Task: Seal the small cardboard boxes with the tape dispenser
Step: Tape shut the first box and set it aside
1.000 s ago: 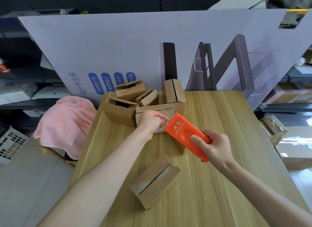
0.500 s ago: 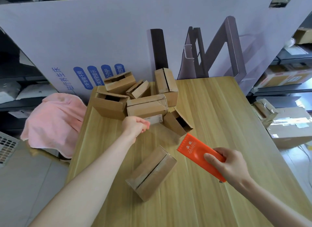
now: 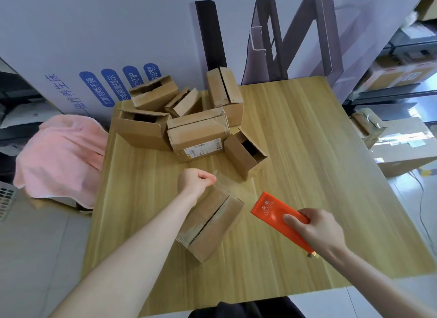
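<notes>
A small closed cardboard box [image 3: 212, 225] lies slantwise on the wooden table [image 3: 307, 152], its top seam showing. My left hand [image 3: 195, 181] hovers fisted over the box's far end, thumb and fingers pinched on the end of a faint clear tape strip [image 3: 227, 180]. The strip runs toward the orange tape dispenser [image 3: 272, 211]. My right hand [image 3: 316, 230] grips the dispenser's rear, just right of the box, with its toothed edge pointing up-left.
Several more small cardboard boxes [image 3: 196, 133] are heaped at the table's far left, one open box [image 3: 243, 154] nearest. A large printed carton [image 3: 118, 45] stands behind. A pink cloth [image 3: 61, 156] lies left of the table; cartons sit on the floor at right.
My hands have pulled apart from the pile toward me. The left hand drew back over the near box and the dispenser moved down-right, stretching tape between them.
</notes>
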